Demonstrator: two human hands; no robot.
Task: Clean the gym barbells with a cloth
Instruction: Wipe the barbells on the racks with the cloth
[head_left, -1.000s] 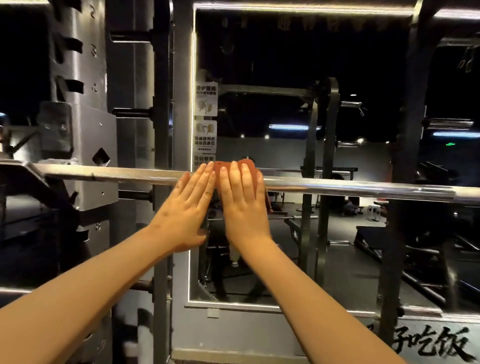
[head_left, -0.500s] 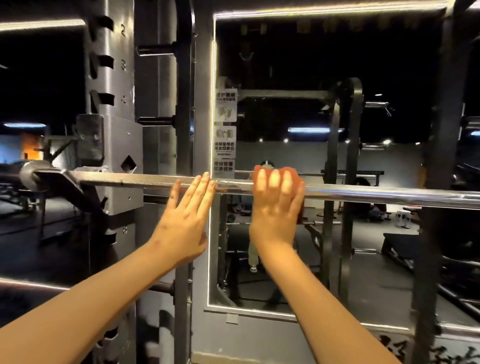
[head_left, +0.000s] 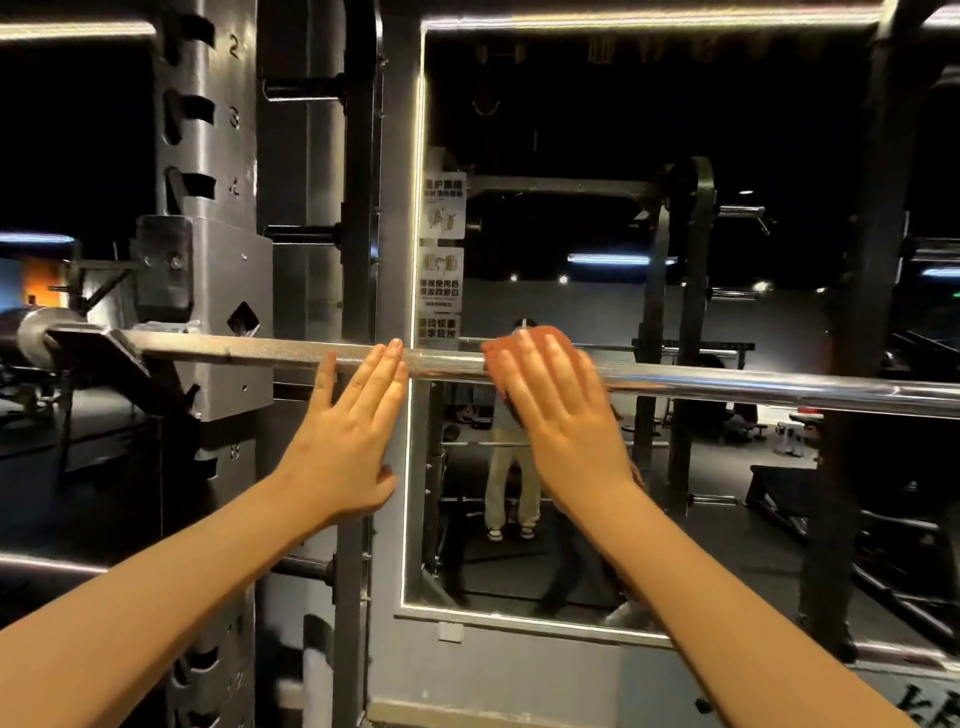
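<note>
Right hand (head_left: 566, 415) presses cloth (head_left: 496, 358) onto barbell (head_left: 260, 349).

**Fig. 1. Dim gym under wide-angle head view**

I saw a dark room, lit mainly by the mirror's LED edge strip (head_left: 418, 208) and distant ceiling tubes (head_left: 618, 258). Glare streaked the barbell (head_left: 727, 382). The rack uprights (head_left: 208, 156) bowed towards the frame edges, and the background detail was soft.

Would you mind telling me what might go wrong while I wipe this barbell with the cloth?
1. The right hand only presses the cloth flat against the barbell without gripping it, so the cloth may slip off mid-wipe.
2. The left hand rests bare fingertips on the bar beside the cloth; a leftward stroke would likely bump them, and they may smudge the steel.
</note>
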